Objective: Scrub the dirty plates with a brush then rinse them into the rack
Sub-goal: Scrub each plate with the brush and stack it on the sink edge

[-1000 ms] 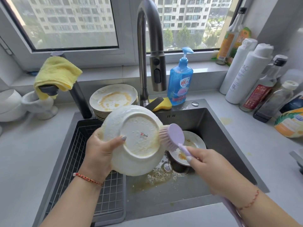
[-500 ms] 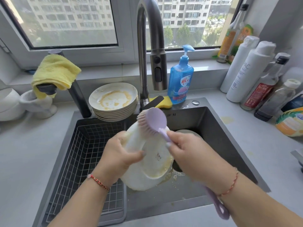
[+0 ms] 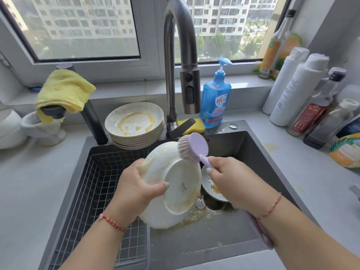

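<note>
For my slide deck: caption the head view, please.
Left hand tilts soapy plate; right hand scrubs with brush.

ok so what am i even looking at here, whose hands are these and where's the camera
There is no machine here: these are a person's two bare hands, filmed by one wide-angle camera worn on the head, looking down at a kitchen sink. The left hand grips a white plate, its underside facing the camera. The right hand holds a purple brush, bristles against the plate's upper rim. Another dirty plate lies in the sink by the drain. A stack of dirty plates waits behind, beside the tap. The wire rack sits in the sink's left side.
</note>
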`<act>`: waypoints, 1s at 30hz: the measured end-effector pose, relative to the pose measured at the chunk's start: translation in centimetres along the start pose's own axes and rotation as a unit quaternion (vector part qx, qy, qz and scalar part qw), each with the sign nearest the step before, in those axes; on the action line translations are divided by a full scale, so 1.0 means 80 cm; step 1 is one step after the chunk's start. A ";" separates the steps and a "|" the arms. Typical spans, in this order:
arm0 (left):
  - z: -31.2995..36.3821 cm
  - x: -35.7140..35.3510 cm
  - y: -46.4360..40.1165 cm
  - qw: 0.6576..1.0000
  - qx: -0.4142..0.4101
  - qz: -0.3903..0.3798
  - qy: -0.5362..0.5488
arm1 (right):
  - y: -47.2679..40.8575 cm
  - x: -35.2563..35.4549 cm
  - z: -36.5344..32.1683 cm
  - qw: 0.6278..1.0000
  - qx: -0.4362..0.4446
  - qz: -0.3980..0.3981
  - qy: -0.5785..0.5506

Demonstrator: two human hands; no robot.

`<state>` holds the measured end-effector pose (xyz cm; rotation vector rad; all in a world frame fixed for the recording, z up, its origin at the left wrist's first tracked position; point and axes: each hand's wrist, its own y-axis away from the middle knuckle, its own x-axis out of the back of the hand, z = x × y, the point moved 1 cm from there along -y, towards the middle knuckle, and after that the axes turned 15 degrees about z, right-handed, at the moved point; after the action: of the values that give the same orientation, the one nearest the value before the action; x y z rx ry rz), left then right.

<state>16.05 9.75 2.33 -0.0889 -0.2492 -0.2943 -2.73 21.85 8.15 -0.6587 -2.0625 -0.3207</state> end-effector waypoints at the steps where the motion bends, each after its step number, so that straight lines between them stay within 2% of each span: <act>1: 0.000 -0.003 -0.002 1.000 0.001 0.002 -0.006 | 0.006 -0.002 -0.010 1.000 0.030 -0.004 0.003; 4: 0.001 -0.013 -0.007 1.000 0.007 0.013 -0.006 | 0.035 -0.006 -0.037 0.995 0.092 -0.040 0.013; 7: 0.002 -0.015 -0.009 1.000 0.013 0.011 0.002 | 0.039 -0.004 -0.040 0.993 0.101 -0.049 0.017; 9: 0.000 -0.009 -0.009 1.000 -0.006 -0.007 -0.009 | 0.020 -0.005 -0.024 0.997 0.072 -0.033 0.017; 11: -0.002 -0.003 -0.010 1.000 -0.021 -0.015 -0.005 | -0.004 -0.009 0.003 1.000 0.005 -0.014 -0.005; 14: -0.004 0.005 -0.013 0.999 -0.017 0.006 0.037 | -0.019 -0.022 0.043 0.995 -0.089 -0.030 -0.034; 18: -0.008 0.015 -0.026 0.992 0.003 0.049 0.113 | -0.004 -0.044 0.074 0.988 -0.127 -0.083 0.007; 21: -0.004 0.023 -0.036 0.987 -0.001 0.066 0.146 | 0.007 -0.049 0.083 0.982 -0.149 -0.116 -0.016; 26: 0.029 0.044 -0.045 0.984 -0.073 0.145 0.068 | 0.010 -0.042 0.093 0.977 -0.166 -0.123 -0.046; 30: 0.076 0.062 -0.061 0.962 -0.192 0.172 -0.093 | 0.010 -0.039 0.093 0.972 -0.179 -0.132 -0.073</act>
<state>17.78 4.47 9.72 -0.5399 -0.3544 0.0172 -6.09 24.94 1.42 -0.6343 -2.2593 -0.8345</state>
